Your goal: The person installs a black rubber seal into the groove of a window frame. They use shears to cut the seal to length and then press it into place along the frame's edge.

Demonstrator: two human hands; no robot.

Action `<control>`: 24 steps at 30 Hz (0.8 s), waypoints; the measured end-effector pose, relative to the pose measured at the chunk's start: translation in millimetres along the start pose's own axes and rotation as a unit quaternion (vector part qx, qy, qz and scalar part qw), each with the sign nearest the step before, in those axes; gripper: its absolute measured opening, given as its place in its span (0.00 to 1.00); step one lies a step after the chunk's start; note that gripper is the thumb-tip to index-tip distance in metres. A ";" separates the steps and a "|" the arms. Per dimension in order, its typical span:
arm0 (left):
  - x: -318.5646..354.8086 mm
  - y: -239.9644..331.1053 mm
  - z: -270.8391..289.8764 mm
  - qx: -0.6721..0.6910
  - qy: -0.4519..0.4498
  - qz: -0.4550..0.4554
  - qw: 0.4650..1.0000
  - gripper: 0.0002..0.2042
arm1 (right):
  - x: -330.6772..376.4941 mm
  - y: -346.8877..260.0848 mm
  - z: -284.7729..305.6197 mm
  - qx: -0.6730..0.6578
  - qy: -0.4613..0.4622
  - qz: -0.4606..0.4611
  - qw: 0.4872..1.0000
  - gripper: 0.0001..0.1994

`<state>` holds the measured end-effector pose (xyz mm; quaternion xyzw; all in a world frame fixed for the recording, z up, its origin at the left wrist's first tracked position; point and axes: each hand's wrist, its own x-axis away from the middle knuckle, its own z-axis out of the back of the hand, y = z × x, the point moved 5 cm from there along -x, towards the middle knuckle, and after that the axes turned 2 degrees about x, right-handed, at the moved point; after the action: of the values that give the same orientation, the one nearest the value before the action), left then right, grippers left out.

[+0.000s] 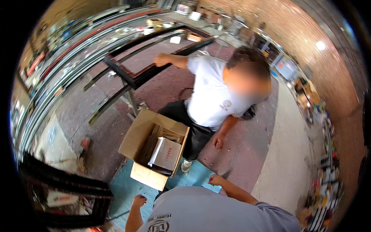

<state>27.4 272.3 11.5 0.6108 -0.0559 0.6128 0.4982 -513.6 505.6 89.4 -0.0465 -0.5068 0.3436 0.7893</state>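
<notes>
A cardboard box (129, 145) with raised flaps stands in front of me on a blue mat. Inside lies a white packet (167, 151) with red print, beside folded brown cardboard. My left hand (140, 200) hangs low, just below the box's near flap and apart from it, fingers curled with nothing seen in them. Out to the right, my right hand (216, 179) is closed in a loose fist above the mat's edge, also without a visible object. Neither hand touches the box.
Across the box a co-worker (208, 92) in a white shirt rests one hand on a dark frame (135, 79) on a stand. Another dark frame (73, 216) leans at the lower left. Long metal profiles (77, 62) fill the left; clutter (322, 193) lines the right wall.
</notes>
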 end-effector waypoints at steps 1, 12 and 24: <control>-6.3 5.1 -2.9 -0.055 -0.008 -0.015 0.998 0.07 | 3.6 1.4 4.1 0.008 0.007 -0.013 1.000 0.13; -9.8 115.4 22.1 -0.142 -0.102 -0.048 0.983 0.07 | 26.6 -12.4 -43.7 -0.063 0.086 -0.022 0.994 0.08; -158.4 181.5 48.8 -0.118 -0.137 0.052 0.982 0.08 | 94.1 40.1 -150.1 -0.156 0.139 -0.139 0.968 0.11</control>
<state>-100.4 63.1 -5.8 0.6221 -0.2275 0.5376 0.5217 -385.0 632.8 72.4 -0.1456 -0.4412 0.1371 0.8749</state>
